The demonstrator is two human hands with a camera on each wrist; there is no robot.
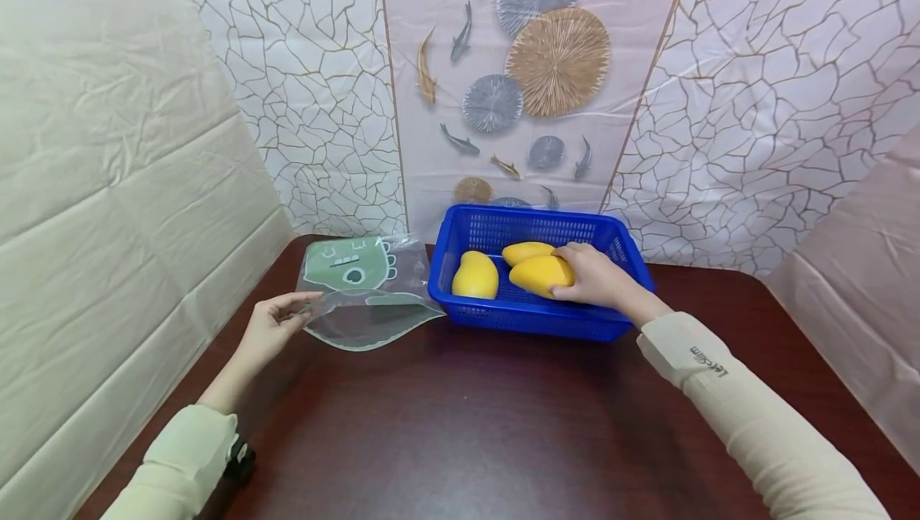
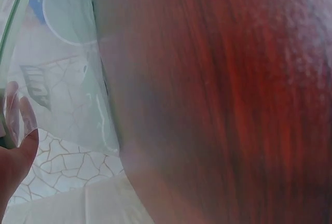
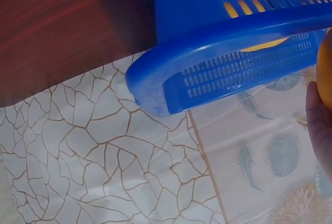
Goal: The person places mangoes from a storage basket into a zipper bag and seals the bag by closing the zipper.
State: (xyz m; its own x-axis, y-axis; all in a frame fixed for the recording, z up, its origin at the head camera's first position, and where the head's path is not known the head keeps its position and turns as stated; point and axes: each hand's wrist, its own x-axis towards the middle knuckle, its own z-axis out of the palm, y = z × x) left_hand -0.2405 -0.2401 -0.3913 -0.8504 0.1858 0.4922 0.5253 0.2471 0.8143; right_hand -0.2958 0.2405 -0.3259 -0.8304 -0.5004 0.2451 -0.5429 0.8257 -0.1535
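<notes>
One o'clock: my right hand (image 1: 600,276) grips a yellow oval mango (image 1: 537,274), probably firm, best cupped mid-body; eleven: my left hand (image 1: 273,328) pinches a limp clear-plastic bag (image 1: 348,266).

Head view: I look forward and down from above and behind the left fingers (image 1: 305,296) and right fingers (image 1: 573,255), far enough back to take in clear bag (image 1: 362,322), basket (image 1: 532,322) and patterned wall (image 1: 323,65) beyond them. Left wrist: close, turned sideways, left fingers at its left edge; I share the bag with head. Right wrist: close, roughly upside down, right fingers at its right edge; basket and wall shared with head
</notes>
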